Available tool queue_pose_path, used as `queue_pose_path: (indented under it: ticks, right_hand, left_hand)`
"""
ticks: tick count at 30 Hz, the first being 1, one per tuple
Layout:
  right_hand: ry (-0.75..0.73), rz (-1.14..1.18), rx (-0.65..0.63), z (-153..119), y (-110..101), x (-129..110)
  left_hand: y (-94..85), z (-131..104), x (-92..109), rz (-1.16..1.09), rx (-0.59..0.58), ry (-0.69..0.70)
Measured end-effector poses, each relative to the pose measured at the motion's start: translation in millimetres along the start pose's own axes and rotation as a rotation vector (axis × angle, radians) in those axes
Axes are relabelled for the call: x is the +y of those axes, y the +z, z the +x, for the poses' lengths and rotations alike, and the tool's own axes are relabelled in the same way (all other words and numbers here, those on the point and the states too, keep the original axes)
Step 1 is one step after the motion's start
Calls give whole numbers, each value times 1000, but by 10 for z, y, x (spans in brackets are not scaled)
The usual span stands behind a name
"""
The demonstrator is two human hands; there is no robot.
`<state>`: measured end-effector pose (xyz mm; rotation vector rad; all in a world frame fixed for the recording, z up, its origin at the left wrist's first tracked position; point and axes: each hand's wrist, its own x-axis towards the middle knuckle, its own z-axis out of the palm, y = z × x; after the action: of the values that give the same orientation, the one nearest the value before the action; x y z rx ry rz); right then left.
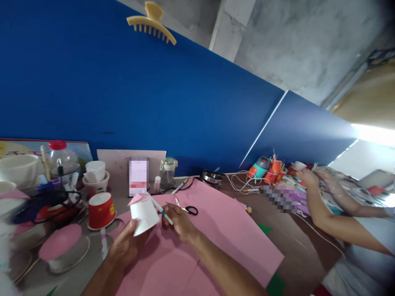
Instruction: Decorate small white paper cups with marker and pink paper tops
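Note:
My left hand (128, 242) is closed round the lower left side of a white paper cup (143, 216), which is tilted and has a pink paper piece (137, 199) at its upper edge. In my right hand (179, 220) is a white pen with a teal band (162, 211), its upper end against the cup's upper right edge. Both hands are over large pink paper sheets (222, 222). Scissors with black handles (191, 210) lie on the pink sheet just beyond my right hand.
A red paper cup (100, 210) stands upside down at the left, near stacked cups (96, 181) and a pink-topped bowl (61, 246). Behind are a phone (138, 176), a glue stick (157, 184), a clear bottle (168, 172) and tape (211, 177). Another person's arms (327, 209) work at the right.

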<state>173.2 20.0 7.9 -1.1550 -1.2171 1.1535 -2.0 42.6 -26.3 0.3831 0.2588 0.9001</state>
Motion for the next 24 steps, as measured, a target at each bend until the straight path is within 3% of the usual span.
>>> queue_pose_path:
  ticks: [5,7,14,18,21,24]
  right_hand:
    - [61,186,-74,-95,10,86]
    - [113,246,-126,-103,-5,106]
    - [325,344,-250,-88,-155,135]
    - [406,368,-292,-79,-172,110]
    - [419,372,-256,-94,-141,76]
    - [389,332,-157,-120,-80,89]
  left_hand:
    - [51,-18,-16,47,-146,-55]
    - [106,-26,-13,81,-155,-59]
    - [254,-42,-41,218,28,-15]
    - [247,-36,-67,191,170,-22]
    - [146,-28,-86,165,247,-17]
    - [34,-20,-114,163,245,-10]
